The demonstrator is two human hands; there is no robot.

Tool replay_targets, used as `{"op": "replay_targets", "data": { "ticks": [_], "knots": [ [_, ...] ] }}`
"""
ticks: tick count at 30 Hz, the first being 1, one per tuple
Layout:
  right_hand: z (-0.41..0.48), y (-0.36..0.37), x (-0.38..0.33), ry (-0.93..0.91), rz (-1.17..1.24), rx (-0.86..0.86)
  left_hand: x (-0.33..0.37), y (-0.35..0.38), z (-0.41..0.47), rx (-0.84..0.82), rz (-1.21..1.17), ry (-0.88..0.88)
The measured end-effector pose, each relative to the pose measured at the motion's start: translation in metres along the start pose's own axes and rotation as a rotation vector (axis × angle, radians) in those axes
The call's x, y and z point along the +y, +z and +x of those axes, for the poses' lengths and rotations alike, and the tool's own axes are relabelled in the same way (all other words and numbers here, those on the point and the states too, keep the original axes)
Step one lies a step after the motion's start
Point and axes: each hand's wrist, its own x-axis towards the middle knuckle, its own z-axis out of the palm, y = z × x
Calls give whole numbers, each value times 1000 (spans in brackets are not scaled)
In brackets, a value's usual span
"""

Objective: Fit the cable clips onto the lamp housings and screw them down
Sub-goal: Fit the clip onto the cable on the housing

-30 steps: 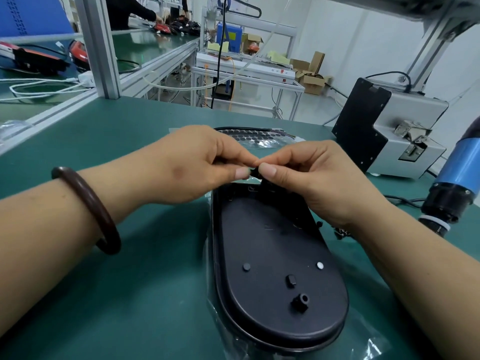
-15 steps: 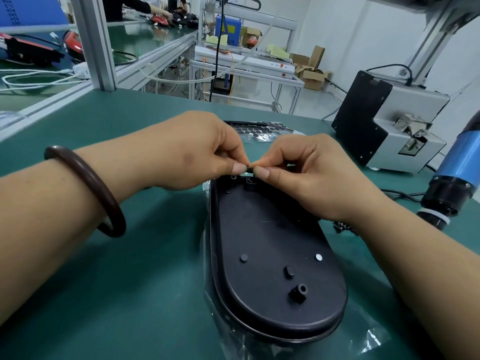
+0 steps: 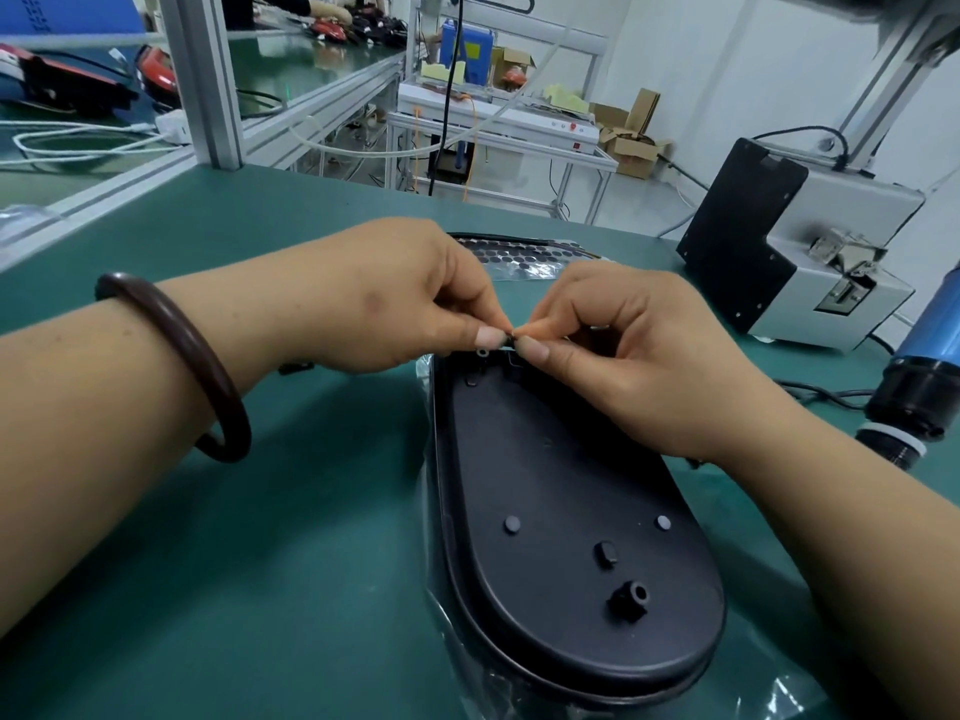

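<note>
Since a second ago the fingertips of both hands have dropped from above the far end of the lamp housing (image 3: 566, 517) to its rim, and the view has drifted so the housing sits a little lower and to the right. The left hand (image 3: 395, 298) and right hand (image 3: 639, 356) meet at about 12 o'clock of the housing, thumb and forefinger of each pressed together on a small dark cable clip (image 3: 511, 341) between them; the clip is mostly hidden by the fingertips, so its shape cannot be told. It sits right at the housing's far edge, just beside a small pale ring-shaped boss (image 3: 483, 351). The black oval housing lies flat on a clear plastic bag (image 3: 789, 688) on the green worktop (image 3: 291, 563), its broad end toward 6 o'clock, with raised studs and a short black post (image 3: 628, 597) on its surface. A brown bangle (image 3: 182, 366) circles the left wrist. At 2 o'clock stands a grey and black machine (image 3: 795, 257); at 3 o'clock a blue and black electric screwdriver (image 3: 919, 387) reaches in from the edge. A sheet of black dots (image 3: 519, 252) lies behind the hands at 12 o'clock.
</note>
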Motion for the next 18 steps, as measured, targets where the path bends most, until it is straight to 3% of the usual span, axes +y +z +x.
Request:
{"op": "replay_targets", "data": {
  "ticks": [5,11,18],
  "knots": [
    [-1,1,4,-69,-31,19,1,-3,-2,-32,12,0],
    [-1,5,-2,-266,-363,59,3,-7,-3,-70,71,21],
    [-3,-3,2,-261,-315,-6,5,-3,-9,-113,82,42]
  ]
}}
